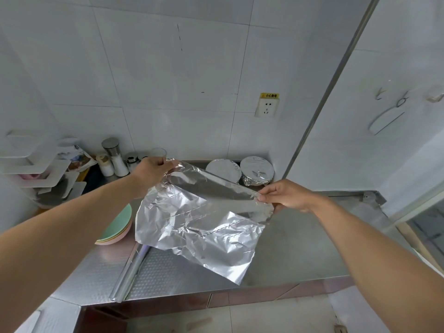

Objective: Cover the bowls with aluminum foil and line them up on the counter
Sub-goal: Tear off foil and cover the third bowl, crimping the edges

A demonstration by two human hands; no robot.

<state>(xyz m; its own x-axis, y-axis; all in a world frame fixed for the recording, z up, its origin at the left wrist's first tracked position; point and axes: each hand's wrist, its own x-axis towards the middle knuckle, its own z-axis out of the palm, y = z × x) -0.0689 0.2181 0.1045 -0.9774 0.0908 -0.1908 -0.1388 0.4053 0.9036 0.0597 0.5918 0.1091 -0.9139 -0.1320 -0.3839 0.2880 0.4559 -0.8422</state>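
A crinkled sheet of aluminum foil (199, 222) hangs in the air above the steel counter (300, 248). My left hand (151, 170) pinches its far left corner and my right hand (286, 193) pinches its right corner. Two foil-covered bowls (224, 169) (257, 173) stand side by side at the back of the counter by the wall. A stack of pastel bowls (121, 225), green on top, sits at the left, partly hidden by the sheet. The foil roll (129, 272) lies on the counter near the front edge.
Salt and spice shakers (115, 159) and a glass stand at the back left, beside a white tiered rack (36, 169). A wall socket (266, 106) is above the covered bowls. The counter's front edge drops to the tiled floor.
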